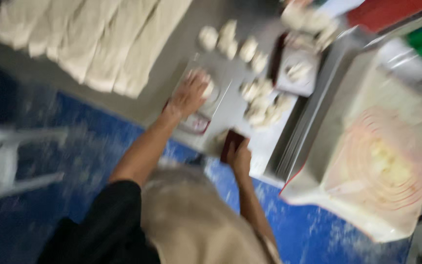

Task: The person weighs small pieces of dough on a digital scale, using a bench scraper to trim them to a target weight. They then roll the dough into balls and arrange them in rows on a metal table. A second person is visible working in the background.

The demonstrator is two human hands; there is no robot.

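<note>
Above a blue floor [98,142], dough pieces [260,100] dot a grey table [235,112].

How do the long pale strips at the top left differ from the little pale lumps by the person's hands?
The long strips are stretched flat, side by side in a tidy row; the small lumps are rounded and scattered in loose clusters. Each strip is far bigger than any lump. The left hand presses on one lump, while no hand touches the strips. The right hand holds a dark red tool. Both look like the same pale dough, though the picture is blurred.

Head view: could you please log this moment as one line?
left hand: pressing dough piece | right hand: holds dark scraper | dough balls: on counter
</note>
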